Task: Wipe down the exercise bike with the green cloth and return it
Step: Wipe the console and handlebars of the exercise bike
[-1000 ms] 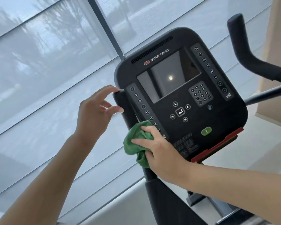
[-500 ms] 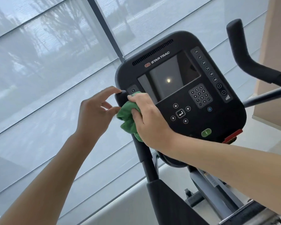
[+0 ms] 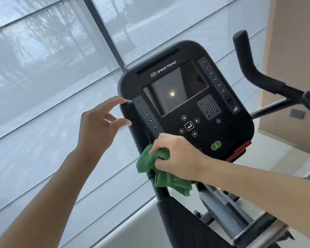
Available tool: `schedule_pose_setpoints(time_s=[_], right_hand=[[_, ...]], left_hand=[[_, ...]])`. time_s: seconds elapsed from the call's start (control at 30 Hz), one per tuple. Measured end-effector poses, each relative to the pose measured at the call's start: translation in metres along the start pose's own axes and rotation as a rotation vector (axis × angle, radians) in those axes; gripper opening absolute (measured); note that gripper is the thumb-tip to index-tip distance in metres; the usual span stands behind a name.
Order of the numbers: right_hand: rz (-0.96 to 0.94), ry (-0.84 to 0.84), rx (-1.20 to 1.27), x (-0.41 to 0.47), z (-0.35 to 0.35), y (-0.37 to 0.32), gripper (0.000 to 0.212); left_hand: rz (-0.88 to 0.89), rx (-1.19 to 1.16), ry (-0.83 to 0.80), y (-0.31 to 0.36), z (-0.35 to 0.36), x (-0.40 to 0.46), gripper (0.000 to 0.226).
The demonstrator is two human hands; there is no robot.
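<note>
At the left, the left hand (image 3: 97,127) reaches up with fingers (image 3: 115,102) spread apart, index tip and thumb tip touching the left edge of the black plastic exercise bike console (image 3: 186,104), holding nothing. Further right, the crumpled green cloth (image 3: 161,170) is pressed against the console's lower left corner, part of it hanging below. The right hand (image 3: 175,156) has its fingers clamped on that cloth. To the far right, a black curved handlebar (image 3: 247,65) rises beside the console.
</note>
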State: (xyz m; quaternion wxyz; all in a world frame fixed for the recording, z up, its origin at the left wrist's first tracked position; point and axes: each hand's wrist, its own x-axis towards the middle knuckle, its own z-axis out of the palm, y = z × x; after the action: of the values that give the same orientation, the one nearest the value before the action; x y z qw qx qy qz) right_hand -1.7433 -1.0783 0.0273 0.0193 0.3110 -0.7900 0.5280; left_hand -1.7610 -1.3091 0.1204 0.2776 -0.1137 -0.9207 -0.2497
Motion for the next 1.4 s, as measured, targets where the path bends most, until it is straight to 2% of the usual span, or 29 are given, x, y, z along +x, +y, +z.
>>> schedule_pose_setpoints(time_s=[0.1,0.13,0.2,0.27,0.33,0.43,0.6,0.67,0.77,0.83,0.97,1.1,1.33,1.4], right_hand=[[-0.049,0.34,0.026,0.041,-0.017,-0.021,0.023],[-0.054,0.416,0.042,0.05,-0.015,-0.027,0.024],[-0.008,0.459,0.089,0.056,0.002,-0.034,0.02],[0.054,0.453,0.129,0.044,0.022,-0.031,0.013],[0.059,0.402,0.094,0.022,0.036,-0.022,0.014],[0.062,0.291,0.015,-0.011,0.048,-0.007,0.013],[0.187,0.056,-0.031,-0.032,0.028,-0.011,0.015],[0.168,0.114,-0.011,-0.025,0.018,-0.018,0.018],[0.046,0.358,0.024,0.003,0.014,-0.026,0.024],[0.004,0.401,0.003,0.02,0.027,-0.03,0.03],[0.059,0.332,-0.142,0.017,0.069,-0.02,0.022],[0.098,0.263,-0.187,-0.002,0.065,-0.011,0.013],[0.14,0.15,-0.226,-0.053,0.062,-0.022,0.028],[0.151,0.117,-0.216,-0.068,0.057,-0.026,0.03]], left_hand=[[0.001,0.013,-0.008,-0.002,0.0,-0.001,0.049],[-0.003,0.021,-0.003,-0.003,-0.001,-0.001,0.05],[-0.013,0.035,-0.006,-0.004,0.0,0.0,0.052],[-0.014,0.03,-0.004,-0.006,0.0,0.001,0.052],[-0.022,0.009,0.001,-0.008,0.001,0.001,0.053],[-0.029,-0.018,-0.017,-0.009,0.002,0.002,0.053],[-0.01,-0.028,-0.016,-0.011,0.002,0.001,0.053],[-0.001,-0.036,-0.012,-0.011,0.003,0.0,0.053],[0.019,-0.044,-0.007,-0.013,0.005,-0.002,0.052],[0.035,-0.05,-0.01,-0.012,0.004,-0.003,0.051],[0.066,-0.062,-0.01,-0.008,0.001,-0.004,0.05],[0.062,-0.084,-0.007,-0.006,0.001,-0.006,0.051],[0.122,-0.073,0.061,-0.009,0.012,-0.021,0.054],[0.129,-0.078,0.04,-0.01,0.021,-0.034,0.068]])
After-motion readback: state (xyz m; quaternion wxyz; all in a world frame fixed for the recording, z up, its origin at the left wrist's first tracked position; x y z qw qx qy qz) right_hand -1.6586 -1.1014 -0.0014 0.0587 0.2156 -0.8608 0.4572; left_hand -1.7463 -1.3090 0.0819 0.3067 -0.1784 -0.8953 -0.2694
